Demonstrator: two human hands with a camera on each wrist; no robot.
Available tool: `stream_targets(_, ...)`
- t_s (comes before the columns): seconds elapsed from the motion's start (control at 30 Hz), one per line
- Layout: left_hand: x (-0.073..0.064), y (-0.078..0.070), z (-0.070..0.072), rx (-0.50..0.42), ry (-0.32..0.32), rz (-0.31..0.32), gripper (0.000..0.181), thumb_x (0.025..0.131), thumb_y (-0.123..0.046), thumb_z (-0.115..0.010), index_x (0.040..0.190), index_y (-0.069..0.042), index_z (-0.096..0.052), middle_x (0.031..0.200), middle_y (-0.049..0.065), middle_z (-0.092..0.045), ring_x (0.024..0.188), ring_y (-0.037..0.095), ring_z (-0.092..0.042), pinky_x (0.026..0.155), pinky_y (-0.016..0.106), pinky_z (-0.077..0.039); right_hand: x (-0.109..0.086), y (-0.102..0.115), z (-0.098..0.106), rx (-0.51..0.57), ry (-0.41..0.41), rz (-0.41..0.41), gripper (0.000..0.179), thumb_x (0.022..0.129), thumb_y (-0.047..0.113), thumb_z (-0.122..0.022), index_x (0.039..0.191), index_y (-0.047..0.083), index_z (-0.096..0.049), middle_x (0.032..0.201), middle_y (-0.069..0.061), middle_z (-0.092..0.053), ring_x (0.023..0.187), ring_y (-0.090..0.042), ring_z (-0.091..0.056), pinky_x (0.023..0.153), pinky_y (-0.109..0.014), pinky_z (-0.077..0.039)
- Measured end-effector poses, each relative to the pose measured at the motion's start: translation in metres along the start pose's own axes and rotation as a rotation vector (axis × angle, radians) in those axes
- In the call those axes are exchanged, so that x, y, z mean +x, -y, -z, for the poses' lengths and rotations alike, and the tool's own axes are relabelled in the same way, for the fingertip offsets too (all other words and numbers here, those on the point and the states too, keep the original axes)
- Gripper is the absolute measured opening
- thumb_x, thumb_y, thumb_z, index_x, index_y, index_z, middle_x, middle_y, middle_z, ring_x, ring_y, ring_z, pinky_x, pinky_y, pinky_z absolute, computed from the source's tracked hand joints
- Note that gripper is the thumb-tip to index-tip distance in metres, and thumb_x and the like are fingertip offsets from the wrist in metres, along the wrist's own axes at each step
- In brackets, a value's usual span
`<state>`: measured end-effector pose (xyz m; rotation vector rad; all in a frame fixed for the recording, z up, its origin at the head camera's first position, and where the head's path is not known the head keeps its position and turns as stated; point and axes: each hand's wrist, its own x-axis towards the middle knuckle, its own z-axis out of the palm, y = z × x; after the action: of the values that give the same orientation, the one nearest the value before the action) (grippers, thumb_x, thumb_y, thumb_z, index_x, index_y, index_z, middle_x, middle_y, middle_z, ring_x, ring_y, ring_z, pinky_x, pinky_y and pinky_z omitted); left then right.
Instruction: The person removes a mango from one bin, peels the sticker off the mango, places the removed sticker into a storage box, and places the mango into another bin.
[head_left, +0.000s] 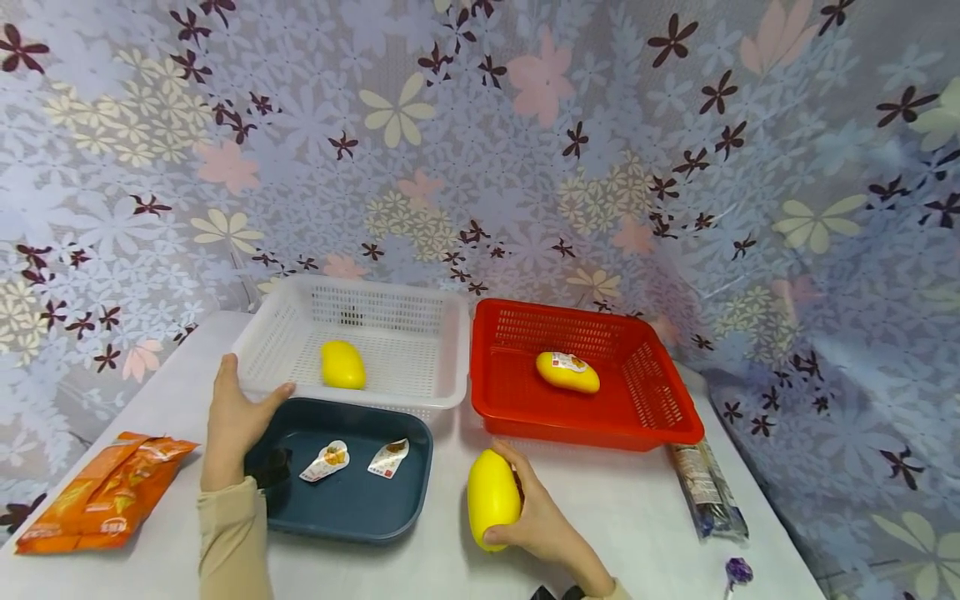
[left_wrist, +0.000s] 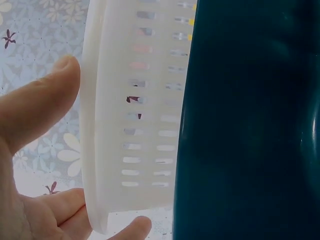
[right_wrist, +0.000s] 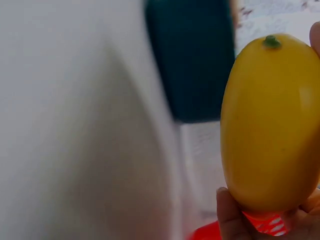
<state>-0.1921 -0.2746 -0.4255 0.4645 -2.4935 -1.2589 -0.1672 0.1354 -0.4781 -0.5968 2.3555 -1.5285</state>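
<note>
In the head view my right hand [head_left: 542, 518] grips a yellow mango [head_left: 492, 500] over the white table, thumb at its near end and fingers round the far side. The right wrist view shows the smooth oval mango [right_wrist: 272, 125] with a green stem nub. My left hand [head_left: 234, 425] is spread at the near left corner of a white basket [head_left: 408, 397], thumb and fingers apart close at its rim. That basket holds another mango [head_left: 342, 365]. Directly below it a dark blue tray [head_left: 352, 508] carries two peeled stickers [head_left: 327, 461] and a black object [head_left: 272, 471].
A red basket [head_left: 585, 433] at the right holds a mango with a sticker [head_left: 567, 372]. An orange snack packet [head_left: 108, 496] lies at far left. Beside the red basket are a clear packet [head_left: 707, 492] and a purple-wrapped lollipop [head_left: 738, 571]. A flowered cloth hangs behind.
</note>
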Motion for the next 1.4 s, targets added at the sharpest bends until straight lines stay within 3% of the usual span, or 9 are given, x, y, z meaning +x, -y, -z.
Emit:
stream_targets(0.13,0.0,0.001,0.0,-0.013,-0.018,-0.018,0.101,0.084,-0.024,-0.073,0.153,0.004,-0.005,0.156,0.033,-0.013,0.135,0.05,-0.026,0.115,0.063,-0.02,0.008,0.024,0.002,0.023,0.053,0.097,0.107,0.068,0.04,-0.086,0.153,0.027,-0.021,0.159,-0.004,-0.023,0.129,-0.025,-0.039,0.105,-0.044,-0.04)
stream_targets(0.27,0.001,0.002,0.003,-0.014,-0.018,-0.036,0.102,0.085,-0.026,-0.073,0.153,0.003,-0.004,0.155,0.033,-0.014,0.133,0.05,-0.027,0.114,0.064,-0.021,0.025,0.049,0.005,0.03,0.095,0.223,0.106,0.071,0.043,-0.083,0.154,0.023,-0.019,0.158,-0.007,-0.023,0.13,-0.029,-0.037,0.103,-0.046,-0.041)
stream_targets(0.43,0.003,0.004,0.007,-0.007,0.002,-0.019,0.104,0.086,-0.03,-0.071,0.153,0.003,0.001,0.158,0.031,-0.007,0.137,0.051,-0.023,0.115,0.063,-0.018,0.055,0.075,0.01,0.052,0.083,0.282,0.106,0.069,0.037,-0.085,0.153,0.025,-0.021,0.156,-0.007,-0.026,0.129,-0.032,-0.038,0.1,-0.047,-0.043)
stream_targets(0.63,0.004,0.008,0.009,0.002,0.023,0.024,0.106,0.087,-0.03,-0.071,0.154,0.002,0.005,0.16,0.027,0.003,0.143,0.049,-0.014,0.118,0.061,-0.013,0.097,0.09,0.019,0.019,0.043,0.26,0.102,0.072,0.026,-0.083,0.153,0.024,-0.02,0.151,-0.01,-0.033,0.124,-0.032,-0.044,0.097,-0.043,-0.046)
stream_targets(0.93,0.003,0.007,0.006,0.001,0.045,0.058,0.108,0.087,-0.031,-0.071,0.153,0.0,0.008,0.161,0.024,0.008,0.147,0.047,-0.005,0.119,0.058,-0.01,0.156,0.113,0.024,0.002,0.051,0.182,0.094,0.081,0.014,-0.075,0.154,0.02,-0.016,0.15,-0.015,-0.03,0.119,-0.035,-0.047,0.089,-0.041,-0.053)
stream_targets(1.23,0.003,0.003,0.005,-0.002,0.044,0.059,0.107,0.087,-0.031,-0.07,0.153,0.0,0.008,0.161,0.024,0.008,0.148,0.045,-0.004,0.12,0.056,-0.009,0.21,0.129,0.009,-0.043,0.013,0.136,0.093,0.083,0.025,-0.075,0.155,0.016,-0.016,0.155,-0.009,-0.025,0.123,-0.031,-0.048,0.097,-0.045,-0.05)
stream_targets(1.4,0.001,0.001,0.0,-0.01,0.05,0.063,0.107,0.088,-0.032,-0.07,0.154,0.0,0.008,0.161,0.023,0.007,0.148,0.045,-0.005,0.12,0.057,-0.01,0.233,0.122,-0.001,-0.057,0.029,0.103,0.093,0.082,0.027,-0.076,0.154,0.014,-0.017,0.154,-0.009,-0.027,0.123,-0.03,-0.047,0.1,-0.044,-0.048)
